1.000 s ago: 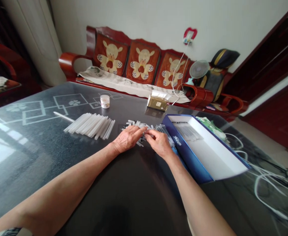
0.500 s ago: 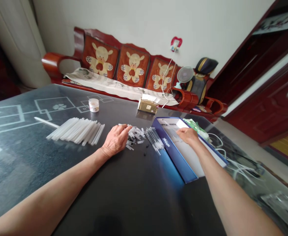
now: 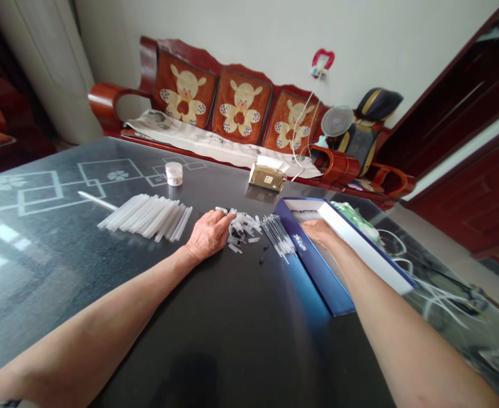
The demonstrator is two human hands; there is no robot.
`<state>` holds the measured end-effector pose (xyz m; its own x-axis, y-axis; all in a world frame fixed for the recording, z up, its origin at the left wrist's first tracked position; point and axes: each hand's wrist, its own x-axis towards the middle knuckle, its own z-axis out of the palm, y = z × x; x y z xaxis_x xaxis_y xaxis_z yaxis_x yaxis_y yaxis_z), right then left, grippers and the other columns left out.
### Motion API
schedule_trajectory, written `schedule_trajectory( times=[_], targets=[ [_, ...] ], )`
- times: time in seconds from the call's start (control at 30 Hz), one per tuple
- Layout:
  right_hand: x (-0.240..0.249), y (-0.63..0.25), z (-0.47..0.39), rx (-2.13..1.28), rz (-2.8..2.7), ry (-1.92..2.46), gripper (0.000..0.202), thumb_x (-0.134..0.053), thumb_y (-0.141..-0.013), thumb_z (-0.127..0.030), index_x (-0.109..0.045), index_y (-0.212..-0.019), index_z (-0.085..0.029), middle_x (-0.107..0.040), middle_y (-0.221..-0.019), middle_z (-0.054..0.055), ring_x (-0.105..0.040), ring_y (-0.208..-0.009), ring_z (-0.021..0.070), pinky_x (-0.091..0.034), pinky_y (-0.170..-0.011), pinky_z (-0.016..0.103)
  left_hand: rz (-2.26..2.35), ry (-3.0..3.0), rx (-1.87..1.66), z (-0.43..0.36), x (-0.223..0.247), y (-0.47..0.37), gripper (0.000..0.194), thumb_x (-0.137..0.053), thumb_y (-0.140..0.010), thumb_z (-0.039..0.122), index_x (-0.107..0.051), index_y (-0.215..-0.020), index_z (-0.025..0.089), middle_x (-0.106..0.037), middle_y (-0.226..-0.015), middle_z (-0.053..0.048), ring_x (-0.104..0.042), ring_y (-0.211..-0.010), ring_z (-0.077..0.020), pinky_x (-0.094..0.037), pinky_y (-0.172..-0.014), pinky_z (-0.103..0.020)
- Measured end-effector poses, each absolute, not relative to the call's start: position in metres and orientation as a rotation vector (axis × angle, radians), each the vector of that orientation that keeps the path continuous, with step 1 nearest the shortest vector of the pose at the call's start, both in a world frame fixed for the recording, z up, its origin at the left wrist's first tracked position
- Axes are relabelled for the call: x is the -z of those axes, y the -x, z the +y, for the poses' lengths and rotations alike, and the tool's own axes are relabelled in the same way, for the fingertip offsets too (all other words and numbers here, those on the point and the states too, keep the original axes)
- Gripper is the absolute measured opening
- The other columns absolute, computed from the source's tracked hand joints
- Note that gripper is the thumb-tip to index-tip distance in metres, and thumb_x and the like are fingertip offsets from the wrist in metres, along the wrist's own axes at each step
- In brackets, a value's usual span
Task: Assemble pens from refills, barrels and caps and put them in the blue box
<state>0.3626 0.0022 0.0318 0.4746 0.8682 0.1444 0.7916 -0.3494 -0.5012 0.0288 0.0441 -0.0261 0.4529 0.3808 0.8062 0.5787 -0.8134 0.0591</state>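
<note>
My left hand rests on the dark table at the left edge of a pile of small white and black caps. Its fingers are curled together, and whatever they hold is hidden. My right hand reaches inside the open blue box, over its left wall, with its fingertips hidden. Thin clear refills lie side by side between the caps and the box. To the left of my left hand is a heap of whitish translucent tubes.
A round white jar and a gold tissue box stand farther back. One long tube lies apart at the left. White cables and a green-white bag lie right of the blue box. A wooden sofa stands behind.
The whole view has shifted, so things sit farther right. My right hand has moved lower and toward the left wall of the blue box. My left hand stays beside the caps.
</note>
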Motion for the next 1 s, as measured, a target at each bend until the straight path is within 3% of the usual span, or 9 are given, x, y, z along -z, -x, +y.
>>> schedule_trajectory(
  times=[0.17, 0.23, 0.37, 0.53, 0.73, 0.87, 1.0],
  targets=[
    [-0.058, -0.335, -0.02, 0.019, -1.391, 2.017, 0.025, -0.058, -0.076, -0.034, -0.075, -0.081, -0.016, -0.073, -0.076, 0.006, -0.066, -0.074, 0.021, -0.049, -0.066, 0.029, -0.903, 2.49, 1.291, 0.045, 0.027, -0.029, 0.032, -0.04, -0.09, 0.016, -0.06, -0.115, 0.016, -0.061, -0.087, -0.007, -0.054, -0.078, -0.0189, -0.047, -0.077, -0.032],
    [-0.059, -0.309, -0.039, -0.113, -1.496, 1.835, 0.026, -0.058, -0.076, -0.034, -0.074, -0.086, -0.016, -0.072, -0.076, 0.005, -0.065, -0.068, 0.0178, -0.049, -0.064, 0.027, -0.895, 2.496, 1.287, 0.045, 0.028, -0.029, 0.031, -0.041, -0.09, 0.015, -0.06, -0.114, 0.016, -0.06, -0.085, -0.007, -0.054, -0.078, -0.0188, -0.046, -0.077, -0.031],
    [-0.035, -0.261, -0.07, -0.309, -1.838, 1.72, 0.017, -0.062, -0.073, -0.027, -0.071, -0.086, -0.017, -0.068, -0.078, 0.004, -0.062, -0.063, 0.0137, -0.05, -0.064, 0.026, -0.853, 2.483, 1.298, 0.046, 0.029, -0.029, 0.031, -0.041, -0.089, 0.014, -0.061, -0.113, 0.015, -0.06, -0.083, -0.007, -0.053, -0.077, -0.0184, -0.046, -0.075, -0.03],
    [0.003, -0.239, -0.068, -0.192, -1.981, 1.738, 0.012, -0.06, -0.075, -0.014, -0.069, -0.081, -0.019, -0.064, -0.078, 0.003, -0.062, -0.064, 0.013, -0.051, -0.07, 0.028, -0.877, 2.474, 1.284, 0.046, 0.03, -0.029, 0.031, -0.041, -0.089, 0.015, -0.061, -0.114, 0.016, -0.061, -0.084, -0.006, -0.054, -0.078, -0.0185, -0.047, -0.076, -0.03],
    [0.009, -0.233, -0.054, 0.051, -1.784, 1.723, 0.017, -0.057, -0.079, -0.017, -0.066, -0.094, -0.016, -0.063, -0.094, 0.008, -0.062, -0.069, 0.015, -0.052, -0.073, 0.029, -0.868, 2.483, 1.275, 0.046, 0.029, -0.029, 0.031, -0.041, -0.089, 0.016, -0.061, -0.113, 0.015, -0.061, -0.084, -0.007, -0.055, -0.077, -0.0186, -0.048, -0.076, -0.031],
    [0.014, -0.237, -0.049, 0.238, -1.818, 1.855, 0.02, -0.053, -0.075, -0.01, -0.066, -0.089, -0.014, -0.063, -0.087, 0.011, -0.062, -0.077, 0.0206, -0.051, -0.076, 0.033, -0.869, 2.483, 1.286, 0.046, 0.029, -0.03, 0.032, -0.039, -0.09, 0.016, -0.06, -0.113, 0.015, -0.061, -0.084, -0.007, -0.055, -0.077, -0.0184, -0.048, -0.075, -0.031],
    [0.027, -0.228, -0.04, 0.187, -1.786, 1.711, 0.022, -0.05, -0.075, -0.01, -0.066, -0.09, -0.015, -0.065, -0.09, 0.01, -0.062, -0.074, 0.0188, -0.051, -0.076, 0.032, -0.886, 2.499, 1.275, 0.045, 0.028, -0.03, 0.032, -0.04, -0.089, 0.016, -0.06, -0.114, 0.015, -0.061, -0.086, -0.007, -0.056, -0.079, -0.0187, -0.048, -0.078, -0.031]
  ],
)
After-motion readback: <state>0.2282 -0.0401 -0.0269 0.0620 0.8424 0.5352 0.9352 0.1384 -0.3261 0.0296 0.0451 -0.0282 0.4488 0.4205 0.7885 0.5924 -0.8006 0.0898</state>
